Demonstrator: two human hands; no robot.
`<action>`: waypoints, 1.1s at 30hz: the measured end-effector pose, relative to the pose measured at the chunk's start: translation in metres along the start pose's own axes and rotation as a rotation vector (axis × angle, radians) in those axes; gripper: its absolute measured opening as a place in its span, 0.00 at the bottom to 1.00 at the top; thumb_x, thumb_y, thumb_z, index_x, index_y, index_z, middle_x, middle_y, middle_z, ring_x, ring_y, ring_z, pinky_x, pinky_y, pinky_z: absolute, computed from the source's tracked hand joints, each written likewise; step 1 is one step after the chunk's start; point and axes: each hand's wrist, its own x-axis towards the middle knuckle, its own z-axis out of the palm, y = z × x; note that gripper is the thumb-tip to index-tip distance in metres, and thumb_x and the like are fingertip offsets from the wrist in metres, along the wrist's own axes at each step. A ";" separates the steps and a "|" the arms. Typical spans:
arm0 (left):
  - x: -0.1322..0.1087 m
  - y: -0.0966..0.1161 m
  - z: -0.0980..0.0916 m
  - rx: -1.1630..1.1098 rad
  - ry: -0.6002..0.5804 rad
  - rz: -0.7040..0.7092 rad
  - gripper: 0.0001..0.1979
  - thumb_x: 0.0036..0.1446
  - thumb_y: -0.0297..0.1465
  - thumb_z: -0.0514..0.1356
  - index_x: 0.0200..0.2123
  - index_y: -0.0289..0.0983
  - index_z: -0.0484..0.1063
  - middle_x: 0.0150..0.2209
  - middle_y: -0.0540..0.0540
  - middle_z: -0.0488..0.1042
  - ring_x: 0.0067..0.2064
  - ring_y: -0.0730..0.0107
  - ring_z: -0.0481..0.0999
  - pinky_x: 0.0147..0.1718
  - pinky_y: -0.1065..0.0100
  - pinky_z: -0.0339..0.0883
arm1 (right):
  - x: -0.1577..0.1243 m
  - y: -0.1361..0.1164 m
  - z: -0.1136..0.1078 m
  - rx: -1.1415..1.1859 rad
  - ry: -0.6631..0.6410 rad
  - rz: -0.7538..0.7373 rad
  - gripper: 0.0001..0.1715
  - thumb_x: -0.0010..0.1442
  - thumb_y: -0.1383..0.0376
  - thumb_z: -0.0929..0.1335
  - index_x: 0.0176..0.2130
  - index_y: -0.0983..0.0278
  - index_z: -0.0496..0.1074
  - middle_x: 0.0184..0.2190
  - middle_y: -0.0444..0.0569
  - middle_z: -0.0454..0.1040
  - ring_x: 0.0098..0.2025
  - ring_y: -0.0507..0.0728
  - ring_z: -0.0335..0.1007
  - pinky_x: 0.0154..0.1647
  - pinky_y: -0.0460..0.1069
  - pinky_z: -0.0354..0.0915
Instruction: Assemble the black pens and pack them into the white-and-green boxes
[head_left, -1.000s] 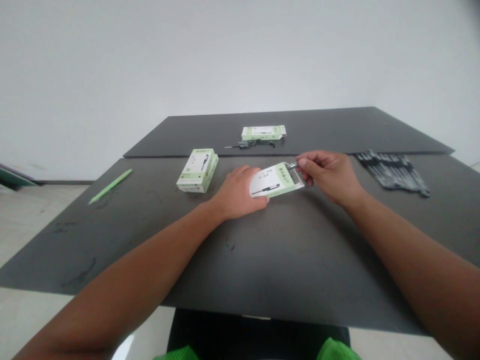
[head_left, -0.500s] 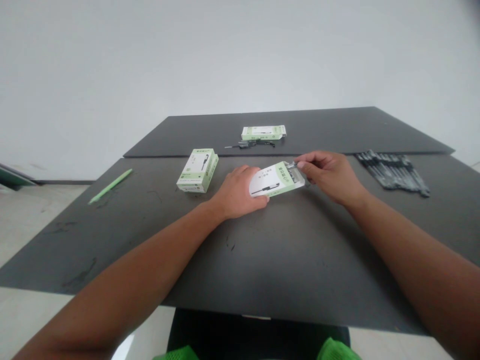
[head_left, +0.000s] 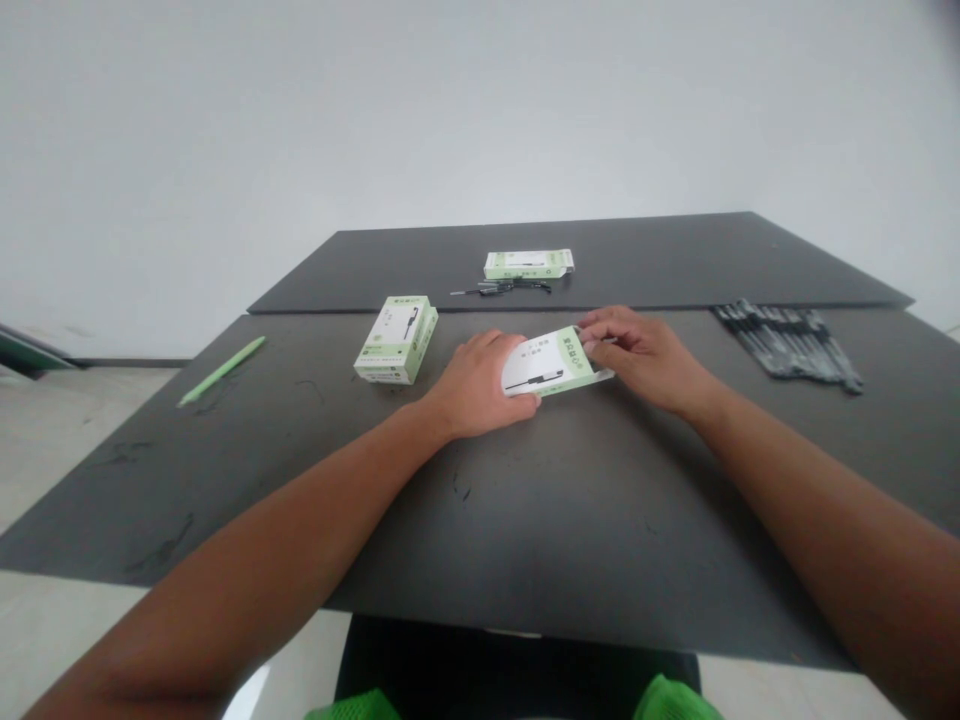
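Observation:
A white and green pen box (head_left: 551, 362) lies tilted before me, its open end toward the right. Around its left part wraps my left hand (head_left: 484, 385), gripping it with the thumb along the near side. My right hand (head_left: 634, 355) is at the open end, with bent fingers pressed together at the mouth. Those fingers hide much of the opening, so I cannot make out what is between them. Further right, a row of dark clear-barrelled pens (head_left: 791, 345) lies side by side on the table.
Two stacked pen boxes (head_left: 397, 338) sit left of my left hand. A light green pen (head_left: 223, 370) lies at the far left. At the back, another pen box (head_left: 529, 264) rests behind several loose thin pen parts (head_left: 502, 288). A seam crosses the dark table (head_left: 525, 530).
My right hand has moved slightly left, closer into the box's mouth. The clear pen end that showed at its fingertips is now out of sight. My left hand keeps its hold.

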 end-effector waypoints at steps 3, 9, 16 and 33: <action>0.000 -0.001 0.001 -0.011 0.016 0.004 0.36 0.54 0.43 0.71 0.64 0.38 0.73 0.58 0.36 0.77 0.61 0.43 0.77 0.65 0.44 0.72 | 0.000 -0.003 0.003 0.090 -0.010 0.043 0.06 0.63 0.59 0.75 0.38 0.57 0.85 0.51 0.51 0.85 0.52 0.64 0.80 0.57 0.60 0.73; 0.001 -0.003 0.003 -0.016 0.032 -0.010 0.34 0.53 0.43 0.72 0.62 0.38 0.74 0.57 0.36 0.77 0.59 0.43 0.77 0.64 0.44 0.72 | 0.000 0.007 0.003 0.369 0.109 0.242 0.17 0.58 0.63 0.76 0.48 0.58 0.80 0.50 0.51 0.84 0.41 0.60 0.79 0.42 0.55 0.75; 0.000 -0.003 0.003 -0.029 0.040 -0.022 0.33 0.54 0.43 0.71 0.61 0.37 0.75 0.55 0.36 0.77 0.59 0.43 0.77 0.63 0.44 0.73 | -0.003 0.012 -0.007 0.504 -0.179 0.211 0.28 0.56 0.66 0.78 0.56 0.56 0.81 0.58 0.51 0.82 0.48 0.62 0.80 0.40 0.54 0.76; 0.001 -0.006 0.005 -0.063 0.055 -0.021 0.36 0.54 0.42 0.72 0.64 0.38 0.74 0.59 0.35 0.78 0.62 0.42 0.78 0.66 0.42 0.72 | -0.004 0.018 -0.001 0.554 -0.229 0.224 0.37 0.55 0.69 0.80 0.62 0.55 0.75 0.51 0.51 0.82 0.40 0.58 0.77 0.36 0.52 0.75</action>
